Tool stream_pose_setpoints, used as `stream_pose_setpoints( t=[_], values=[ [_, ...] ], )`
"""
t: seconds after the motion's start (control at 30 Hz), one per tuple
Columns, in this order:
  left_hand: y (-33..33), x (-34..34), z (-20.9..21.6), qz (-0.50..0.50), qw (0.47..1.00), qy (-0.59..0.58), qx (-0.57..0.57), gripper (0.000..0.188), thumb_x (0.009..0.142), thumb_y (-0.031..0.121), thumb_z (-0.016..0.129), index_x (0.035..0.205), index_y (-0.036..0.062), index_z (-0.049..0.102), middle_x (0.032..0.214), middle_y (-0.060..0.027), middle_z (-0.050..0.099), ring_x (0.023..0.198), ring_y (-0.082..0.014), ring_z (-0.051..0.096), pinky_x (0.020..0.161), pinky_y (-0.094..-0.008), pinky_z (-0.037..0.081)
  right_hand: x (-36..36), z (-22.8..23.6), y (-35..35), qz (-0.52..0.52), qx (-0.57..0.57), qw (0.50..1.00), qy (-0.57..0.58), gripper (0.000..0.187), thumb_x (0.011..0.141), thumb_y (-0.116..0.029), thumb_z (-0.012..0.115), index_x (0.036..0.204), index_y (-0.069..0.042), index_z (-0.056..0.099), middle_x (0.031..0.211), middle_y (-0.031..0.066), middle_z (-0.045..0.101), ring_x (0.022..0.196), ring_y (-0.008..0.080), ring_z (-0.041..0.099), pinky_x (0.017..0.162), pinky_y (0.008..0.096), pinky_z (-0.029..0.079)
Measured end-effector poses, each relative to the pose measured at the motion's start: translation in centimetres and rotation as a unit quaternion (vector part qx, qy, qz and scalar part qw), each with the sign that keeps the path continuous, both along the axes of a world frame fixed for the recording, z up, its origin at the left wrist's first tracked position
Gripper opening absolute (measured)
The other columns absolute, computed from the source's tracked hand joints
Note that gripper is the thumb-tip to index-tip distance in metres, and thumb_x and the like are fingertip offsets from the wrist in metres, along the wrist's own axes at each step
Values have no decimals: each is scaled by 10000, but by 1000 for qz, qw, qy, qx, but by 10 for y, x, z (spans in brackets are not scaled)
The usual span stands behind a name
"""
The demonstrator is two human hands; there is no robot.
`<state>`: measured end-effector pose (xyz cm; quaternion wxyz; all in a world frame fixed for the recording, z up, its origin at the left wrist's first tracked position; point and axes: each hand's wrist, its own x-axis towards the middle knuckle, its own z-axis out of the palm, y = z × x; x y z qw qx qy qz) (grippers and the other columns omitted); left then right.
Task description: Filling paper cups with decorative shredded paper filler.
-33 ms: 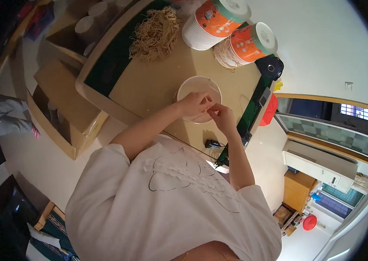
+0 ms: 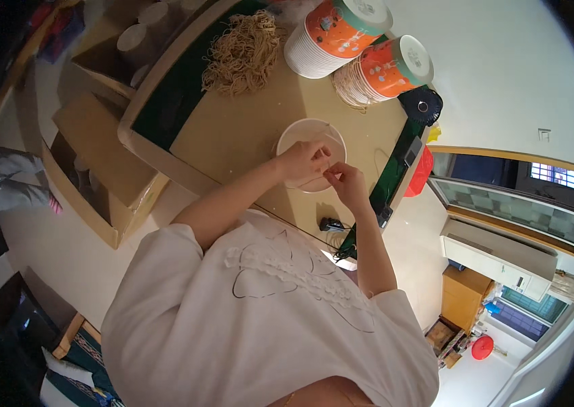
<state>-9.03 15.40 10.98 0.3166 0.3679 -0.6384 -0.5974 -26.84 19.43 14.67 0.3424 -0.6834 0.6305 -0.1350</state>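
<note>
Right in front of me a white paper tub (image 2: 312,130) stands with its round opening facing up. Over its near side are both of my hands, close together. My left hand (image 2: 300,161) is closed in a pinch on a thin tan cord (image 2: 328,150), and my right hand (image 2: 348,184) pinches at the same cord from the right. Part of the cord shows at the tub's rim; where its ends run inside my fingers is hidden. Beyond, at the far left of the tabletop, lies a tangled heap of tan cords (image 2: 243,54).
Two nested stacks of orange and green paper tubs (image 2: 341,34) lie tilted at the far side, the right-hand stack (image 2: 389,66) with cords hanging from it. A small black fan (image 2: 423,106) is beside them. Open cardboard boxes (image 2: 97,152) stand left of the table (image 2: 212,139).
</note>
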Motion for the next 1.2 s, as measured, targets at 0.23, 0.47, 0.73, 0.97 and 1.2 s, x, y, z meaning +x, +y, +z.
stream_pose_setpoints(
  t=[0.23,0.47,0.73,0.97,1.2],
  values=[
    [-11,33,18,105,930,-164,-311,261,710,-14,527,958,58,569,1004,-121,592,996,-293,550,856,-364,466,18,9,25,-103,28,994,-15,123,801,-157,659,837,-40,639,682,92,645,576,187,621,526,292,481],
    [25,68,24,-63,877,-213,-426,244,684,98,580,925,110,621,1064,-107,561,1088,-265,484,909,-386,421,21,-17,43,-137,-37,986,-89,99,824,-118,636,844,-22,619,706,94,646,598,176,631,537,261,495],
    [34,37,-1,-169,901,-236,-322,111,759,191,611,746,93,559,781,-67,578,783,-249,588,688,-352,485,19,-23,43,-129,-70,986,-76,75,818,-80,644,860,-23,619,684,42,622,573,96,580,542,237,469],
    [31,7,-8,-81,942,-268,-186,145,755,193,618,781,52,605,891,-122,577,834,-291,579,704,-388,496,26,-18,46,-139,-34,986,-91,57,781,-64,654,821,-38,622,730,82,635,617,172,625,553,277,482],
    [27,-9,-14,-111,901,-364,-207,156,739,148,617,852,41,623,944,-150,564,878,-318,561,766,-403,499,33,-12,54,-156,-80,979,-107,54,787,-39,656,833,-31,629,744,49,618,542,102,522,505,235,424]
  ],
)
